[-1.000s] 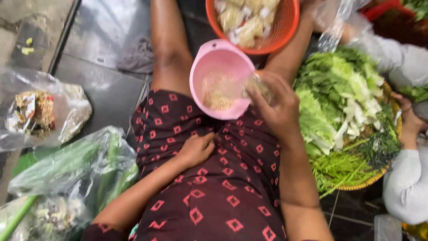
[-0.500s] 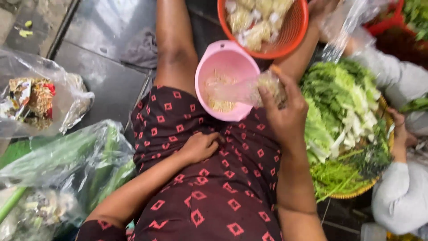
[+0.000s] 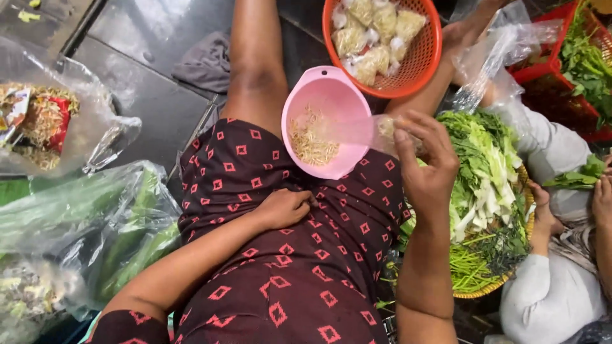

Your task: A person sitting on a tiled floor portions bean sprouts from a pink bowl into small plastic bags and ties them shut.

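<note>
Right hand [image 3: 426, 167] has its grip clamped on a small clear bag [image 3: 390, 130] by the pink bowl [image 3: 331, 102], left hand [image 3: 285, 208] resting loosely curled on the lap, holding nothing.

The right hand [image 3: 424, 169] covers most of the small clear bag [image 3: 389, 130] it grips, so the bag's contents stay unclear. The orange basket [image 3: 426, 60] is cut off by the top edge, and the red crate [image 3: 542, 76] of greens by the right edge. The left hand [image 3: 284, 207] rests with its fingers curled under, out of sight. The contents of the plastic bag [image 3: 29, 299] at lower left are too blurred to identify.
</note>
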